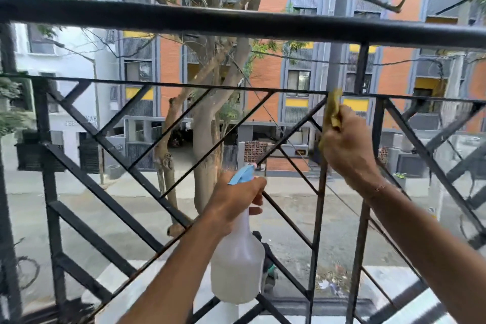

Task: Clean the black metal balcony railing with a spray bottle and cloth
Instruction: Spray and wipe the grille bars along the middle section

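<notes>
The black metal railing (236,21) spans the whole view, with a thick top rail and a panel of diagonal bars below. My left hand (234,200) grips the neck of a translucent white spray bottle (238,268) with a blue trigger head, held in front of the lower diagonal bars. My right hand (347,150) holds a yellow cloth (333,110) wrapped around a thin vertical bar, just under the thin horizontal bar. Most of the cloth is hidden inside my fist.
Beyond the bars lie a street far below, a tree trunk (207,139) and orange and grey buildings. A thick upright post (50,192) stands at the left. The balcony's pale floor edge (157,284) shows at the bottom.
</notes>
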A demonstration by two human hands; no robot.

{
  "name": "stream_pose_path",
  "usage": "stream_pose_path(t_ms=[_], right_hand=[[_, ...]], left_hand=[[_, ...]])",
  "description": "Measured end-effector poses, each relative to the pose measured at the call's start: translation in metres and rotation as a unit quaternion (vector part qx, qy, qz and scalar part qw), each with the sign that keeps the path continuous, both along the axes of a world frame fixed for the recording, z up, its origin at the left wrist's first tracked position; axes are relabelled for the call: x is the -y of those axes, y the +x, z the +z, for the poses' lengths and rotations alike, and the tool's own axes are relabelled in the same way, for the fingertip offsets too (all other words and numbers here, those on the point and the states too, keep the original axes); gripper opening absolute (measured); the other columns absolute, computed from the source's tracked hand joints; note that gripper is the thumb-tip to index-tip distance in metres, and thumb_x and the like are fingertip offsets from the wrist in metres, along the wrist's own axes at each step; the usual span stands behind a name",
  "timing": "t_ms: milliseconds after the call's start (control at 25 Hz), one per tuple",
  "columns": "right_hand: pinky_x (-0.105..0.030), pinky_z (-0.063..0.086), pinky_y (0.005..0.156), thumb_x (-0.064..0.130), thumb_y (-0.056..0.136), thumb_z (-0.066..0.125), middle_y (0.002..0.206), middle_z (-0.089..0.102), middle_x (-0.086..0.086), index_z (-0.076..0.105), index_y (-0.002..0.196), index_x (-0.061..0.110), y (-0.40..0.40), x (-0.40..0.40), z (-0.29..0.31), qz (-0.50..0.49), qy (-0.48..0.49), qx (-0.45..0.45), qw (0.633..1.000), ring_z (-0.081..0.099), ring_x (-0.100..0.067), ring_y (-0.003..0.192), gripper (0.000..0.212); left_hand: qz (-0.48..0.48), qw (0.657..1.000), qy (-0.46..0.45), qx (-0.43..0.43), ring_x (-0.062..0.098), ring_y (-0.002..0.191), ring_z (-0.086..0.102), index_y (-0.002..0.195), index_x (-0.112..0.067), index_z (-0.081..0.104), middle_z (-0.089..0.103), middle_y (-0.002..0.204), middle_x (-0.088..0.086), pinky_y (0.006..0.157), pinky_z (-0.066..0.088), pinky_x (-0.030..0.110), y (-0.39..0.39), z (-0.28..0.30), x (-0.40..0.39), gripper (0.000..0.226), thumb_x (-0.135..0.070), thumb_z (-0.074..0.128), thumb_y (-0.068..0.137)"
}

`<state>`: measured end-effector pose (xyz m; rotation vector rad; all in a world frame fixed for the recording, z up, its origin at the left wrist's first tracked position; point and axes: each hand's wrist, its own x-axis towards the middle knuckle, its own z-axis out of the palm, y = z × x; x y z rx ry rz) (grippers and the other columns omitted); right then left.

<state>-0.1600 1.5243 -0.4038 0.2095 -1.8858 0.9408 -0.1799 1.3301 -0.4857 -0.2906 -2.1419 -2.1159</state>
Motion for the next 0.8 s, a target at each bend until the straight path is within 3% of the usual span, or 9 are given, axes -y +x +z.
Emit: stream_pose_path(t_ms=[80,160,240,320,400,520,600,720,800], right_hand=[[-0.001,0.042,0.077,-0.017,0.09,0.041,0.098,0.061,-0.014,0.051,0.127,-0.006,-0.014,0.007,0.006,-0.106,0.186,-0.022,0.977,0.056,-0.029,0.08,0.04],[-0.025,0.039,0.108,-0.015,0.091,0.035,0.136,0.052,-0.027,0.043,0.14,-0.008,-0.027,0.01,0.009,-0.165,0.321,0.009,0.933,0.052,-0.038,0.121,0.05],[-0.043,0.035,0.116,-0.007,0.09,0.027,0.142,0.048,-0.03,0.044,0.139,-0.008,-0.044,0.003,0.006,-0.223,0.429,0.031,0.875,0.045,-0.042,0.133,0.052],[-0.048,0.032,0.119,-0.007,0.089,0.035,0.138,0.052,-0.03,0.049,0.136,-0.008,-0.053,-0.01,0.004,-0.264,0.497,0.025,0.826,0.048,-0.042,0.132,0.049],[-0.048,0.036,0.116,-0.007,0.089,0.042,0.129,0.059,-0.025,0.054,0.129,-0.004,-0.052,-0.016,0.011,-0.291,0.521,-0.001,0.803,0.055,-0.039,0.124,0.042],[-0.045,0.045,0.107,0.004,0.093,0.036,0.114,0.064,-0.019,0.055,0.121,0.001,-0.047,-0.014,0.027,-0.339,0.538,0.004,0.771,0.06,-0.035,0.109,0.035],[-0.044,0.046,0.105,0.006,0.093,0.035,0.109,0.065,-0.016,0.058,0.118,0.003,-0.048,-0.011,0.03,-0.349,0.542,0.024,0.764,0.061,-0.033,0.105,0.034],[-0.039,0.051,0.1,0.002,0.095,0.038,0.109,0.067,-0.014,0.063,0.114,0.004,-0.05,-0.006,0.031,-0.297,0.545,0.058,0.782,0.062,-0.029,0.104,0.031],[-0.036,0.055,0.092,-0.001,0.097,0.037,0.111,0.066,-0.012,0.064,0.117,0.005,-0.052,0.003,0.027,-0.232,0.555,0.083,0.795,0.061,-0.026,0.102,0.034]], left_hand=[[-0.009,1.0,0.011,0.0,0.017,0.062,0.062,0.1,-0.006,0.068,0.063,0.075,0.01,0.056,0.055,0.027,-0.001,-0.001,0.001,0.013,-0.012,0.069,0.088],[-0.013,1.0,0.011,0.004,0.015,0.057,0.061,0.093,-0.007,0.066,0.061,0.069,0.007,0.051,0.052,0.024,-0.001,-0.002,-0.001,0.01,-0.014,0.069,0.087],[-0.009,1.0,0.0,0.003,0.015,0.054,0.059,0.083,-0.011,0.065,0.06,0.063,0.005,0.047,0.048,0.022,0.001,0.0,0.002,0.007,-0.016,0.069,0.085],[-0.023,1.0,-0.006,-0.002,0.015,0.055,0.061,0.078,-0.012,0.065,0.063,0.062,0.006,0.047,0.049,0.021,0.002,0.004,0.006,0.009,-0.016,0.068,0.085],[-0.051,0.999,0.001,-0.002,0.014,0.057,0.065,0.08,-0.009,0.068,0.067,0.067,0.009,0.049,0.053,0.022,0.004,0.009,0.012,0.007,-0.012,0.066,0.087],[-0.069,0.997,0.018,-0.004,0.015,0.059,0.065,0.092,-0.002,0.067,0.067,0.072,0.013,0.05,0.054,0.025,0.004,0.012,0.022,0.01,-0.01,0.064,0.086],[-0.068,0.998,0.006,0.004,0.017,0.059,0.063,0.097,-0.003,0.063,0.064,0.068,0.01,0.05,0.051,0.026,0.003,0.012,0.027,0.018,-0.013,0.065,0.083],[-0.08,0.997,-0.008,0.014,0.019,0.059,0.059,0.093,-0.008,0.059,0.059,0.065,0.007,0.054,0.047,0.027,0.003,0.01,0.034,0.023,-0.021,0.066,0.075],[-0.096,0.995,-0.01,0.015,0.02,0.063,0.061,0.082,-0.01,0.061,0.06,0.066,0.008,0.06,0.047,0.029,0.002,0.01,0.04,0.009,-0.018,0.064,0.08]])
